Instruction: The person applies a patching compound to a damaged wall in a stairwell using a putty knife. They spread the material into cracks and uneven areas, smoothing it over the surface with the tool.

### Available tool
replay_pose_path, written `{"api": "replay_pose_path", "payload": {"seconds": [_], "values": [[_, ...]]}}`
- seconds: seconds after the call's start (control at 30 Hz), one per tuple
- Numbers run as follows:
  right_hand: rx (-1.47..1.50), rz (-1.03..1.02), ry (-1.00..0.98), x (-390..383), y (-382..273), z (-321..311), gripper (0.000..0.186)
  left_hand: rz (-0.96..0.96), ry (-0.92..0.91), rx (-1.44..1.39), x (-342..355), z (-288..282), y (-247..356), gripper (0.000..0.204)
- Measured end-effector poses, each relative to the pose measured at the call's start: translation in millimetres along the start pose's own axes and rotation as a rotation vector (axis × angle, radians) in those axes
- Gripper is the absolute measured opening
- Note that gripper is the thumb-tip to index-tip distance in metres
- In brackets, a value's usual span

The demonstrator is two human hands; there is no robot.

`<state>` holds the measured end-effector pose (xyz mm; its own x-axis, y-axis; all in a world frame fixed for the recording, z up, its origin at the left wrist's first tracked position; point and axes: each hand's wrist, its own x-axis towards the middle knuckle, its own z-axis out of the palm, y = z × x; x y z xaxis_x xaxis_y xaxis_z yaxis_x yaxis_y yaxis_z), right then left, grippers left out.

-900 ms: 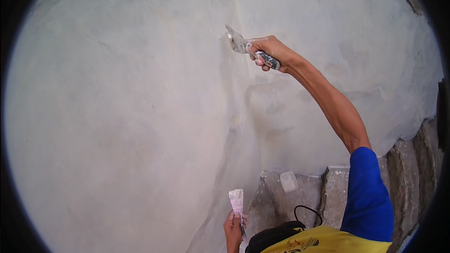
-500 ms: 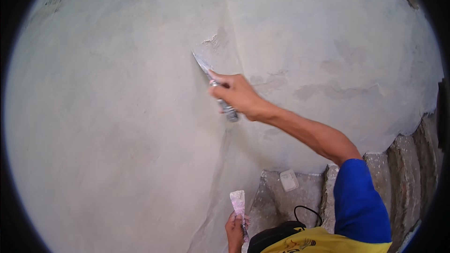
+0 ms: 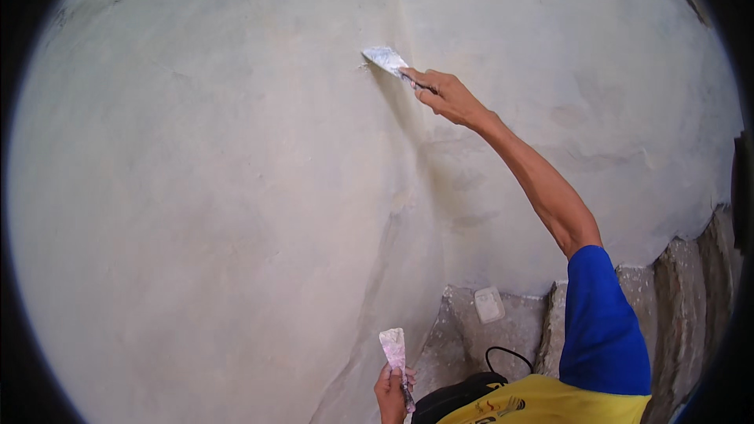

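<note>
1. Nearest, the left hand [image 3: 390, 394] is closed around a narrow putty knife [image 3: 393, 347] smeared pink and white, its blade pointing up.
2. Just to its right is the yellow shirt with blue sleeve [image 3: 605, 330].
3. Beyond, a small whitish rectangular container [image 3: 488, 305] sits on the rough grey steps [image 3: 516, 331].
4. Farther out, the right hand [image 3: 446, 96] grips a broad, pale-smeared metal trowel [image 3: 386, 60], blade angled up-left.
5. That blade appears to touch the smooth grey plastered wall [image 3: 204, 157], though its contact edge is hard to make out.
</note>
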<state>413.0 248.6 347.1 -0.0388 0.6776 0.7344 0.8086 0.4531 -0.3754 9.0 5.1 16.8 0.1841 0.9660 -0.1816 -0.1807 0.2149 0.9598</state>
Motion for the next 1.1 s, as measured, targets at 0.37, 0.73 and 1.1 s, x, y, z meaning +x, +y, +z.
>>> {"api": "replay_pose_path", "payload": {"seconds": [0.37,0.73,1.1], "values": [[-0.169,-0.097,-0.031,-11.0,-30.8,-1.3,0.053,0.061,-0.050,-0.001,17.0,-0.8,-12.7,0.024],[-0.206,-0.107,-0.161,-21.9,21.4,3.2,0.051,0.037,0.006,-0.001,9.8,5.1,-8.6,0.023],[-0.104,-0.042,-0.149,4.5,57.0,-0.6,0.057,0.027,0.106,0.004,4.3,8.2,-8.0,0.023]]}}
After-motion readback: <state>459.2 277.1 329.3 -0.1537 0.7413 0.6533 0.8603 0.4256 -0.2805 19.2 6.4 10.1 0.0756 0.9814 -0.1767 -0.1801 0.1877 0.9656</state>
